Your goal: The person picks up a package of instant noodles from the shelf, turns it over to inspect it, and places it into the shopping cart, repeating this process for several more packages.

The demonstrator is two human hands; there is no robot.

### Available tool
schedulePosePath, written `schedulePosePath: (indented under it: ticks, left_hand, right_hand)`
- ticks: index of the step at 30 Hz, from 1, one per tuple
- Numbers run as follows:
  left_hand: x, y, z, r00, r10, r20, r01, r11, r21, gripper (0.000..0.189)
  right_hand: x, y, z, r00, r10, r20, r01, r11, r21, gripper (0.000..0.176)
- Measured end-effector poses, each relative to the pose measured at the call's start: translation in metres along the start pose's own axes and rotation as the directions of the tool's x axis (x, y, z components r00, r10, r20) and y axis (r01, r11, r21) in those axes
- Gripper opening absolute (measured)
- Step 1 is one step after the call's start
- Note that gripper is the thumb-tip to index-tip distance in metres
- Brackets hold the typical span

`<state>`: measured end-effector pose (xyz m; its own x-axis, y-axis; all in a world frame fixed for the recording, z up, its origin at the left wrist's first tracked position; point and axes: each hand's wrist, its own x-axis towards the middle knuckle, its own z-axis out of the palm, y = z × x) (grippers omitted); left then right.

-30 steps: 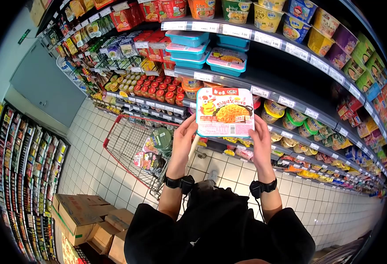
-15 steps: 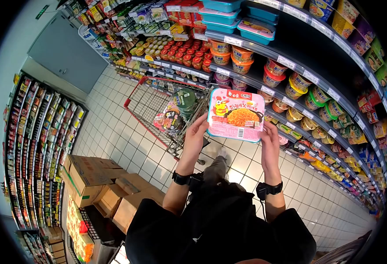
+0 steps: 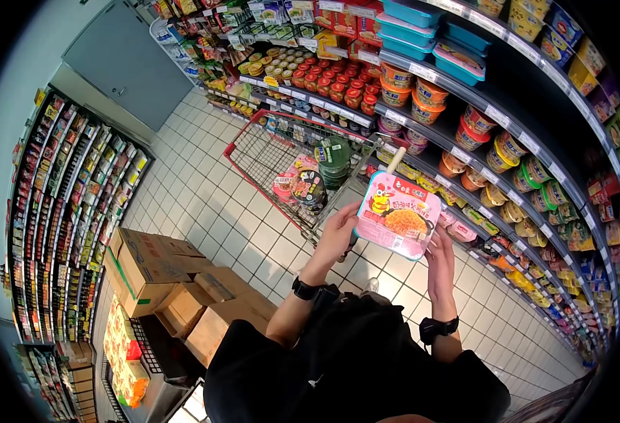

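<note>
A pink-lidded instant noodle box (image 3: 399, 217) with a blue rim is held between both hands in front of my body, its printed top facing up at me. My left hand (image 3: 339, 227) grips its left edge. At the lower right edge, my right hand (image 3: 441, 262) has its fingers against the box. Beyond the box stands a shopping cart (image 3: 253, 151) with a red rim. Inside the cart lie a green noodle tub (image 3: 332, 154), a black round noodle bowl (image 3: 308, 187) and a pink package (image 3: 284, 187).
Shelves on the right carry noodle tubs (image 3: 428, 100) and blue boxes (image 3: 458, 62). Red-lidded jars (image 3: 336, 87) fill a shelf at the back. Cardboard boxes (image 3: 141, 271) are stacked at the lower left, near another product rack (image 3: 63, 211). A grey door (image 3: 128, 63) is behind.
The noodle box has moved right and down in view, tilting clockwise, with both hands still on it. The cart and shelves have shifted right in view as my head turned.
</note>
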<state>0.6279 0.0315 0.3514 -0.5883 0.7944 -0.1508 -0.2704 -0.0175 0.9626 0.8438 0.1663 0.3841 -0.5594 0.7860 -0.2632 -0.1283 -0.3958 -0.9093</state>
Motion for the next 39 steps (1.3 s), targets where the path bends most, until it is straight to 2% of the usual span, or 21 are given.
schedulePosePath:
  ticks: [5,8,10,13,14,17,19,22,25,28,30,35,39]
  left_hand:
    - [0.002,0.002,-0.085,1.0,0.004,0.029,-0.004,1.0,-0.013,0.041]
    - [-0.007,0.02,-0.145,0.999,-0.017,0.035,0.018,1.0,-0.022,0.043]
    - [-0.012,0.03,-0.191,0.998,0.006,0.066,0.0,0.997,-0.082,0.043]
    - [-0.019,0.035,-0.269,0.997,0.029,0.07,-0.023,0.996,-0.085,0.042]
    - [-0.021,0.034,-0.29,0.997,0.027,0.071,-0.019,0.994,-0.105,0.042]
    - [-0.034,0.037,-0.356,0.999,-0.034,0.021,0.036,0.995,-0.09,0.042]
    - [-0.042,0.05,-0.39,0.999,-0.039,0.008,0.04,0.994,-0.101,0.041]
    - [-0.051,0.053,-0.435,0.999,-0.029,-0.015,0.027,0.994,-0.106,0.039]
    - [-0.049,0.051,-0.469,0.992,-0.049,-0.119,0.028,0.985,-0.169,0.039]
    - [-0.045,0.053,-0.496,0.979,-0.114,-0.17,0.095,0.989,-0.111,0.039]
    - [-0.035,0.057,-0.512,0.982,-0.112,-0.154,0.094,0.989,-0.114,0.039]
    - [-0.003,0.076,-0.538,0.978,-0.145,-0.152,0.137,0.989,-0.061,0.037]
    - [0.046,0.081,-0.55,0.983,-0.149,-0.11,0.148,0.989,-0.014,0.037]
  right_hand:
    - [0.004,0.036,0.062,0.996,0.004,0.094,0.005,0.995,-0.098,0.045]
    - [-0.003,0.063,0.119,0.999,0.027,0.017,-0.025,0.994,-0.107,0.045]
    - [-0.005,0.084,0.165,1.0,0.001,0.021,0.001,0.992,-0.122,0.045]
    - [-0.011,0.123,0.239,0.999,0.034,-0.02,-0.036,0.996,-0.079,0.046]
    - [-0.018,0.128,0.26,0.996,0.089,-0.026,-0.091,0.992,-0.082,0.046]
    - [-0.025,0.149,0.321,0.99,0.136,-0.02,-0.138,0.985,-0.102,0.046]
    - [-0.023,0.164,0.35,0.995,0.093,0.02,-0.088,0.978,-0.188,0.046]
    - [-0.021,0.187,0.385,0.992,0.119,0.05,-0.104,0.965,-0.241,0.046]
    - [-0.013,0.2,0.415,0.983,0.143,0.113,-0.113,0.965,-0.238,0.047]
    - [-0.003,0.209,0.44,0.972,0.183,0.146,-0.137,0.95,-0.281,0.046]
    - [0.007,0.21,0.457,0.958,0.234,0.166,-0.179,0.939,-0.294,0.046]
    - [0.047,0.239,0.475,0.962,0.218,0.166,-0.16,0.94,-0.303,0.044]
    - [0.091,0.239,0.495,0.96,0.233,0.155,-0.199,0.958,-0.205,0.047]
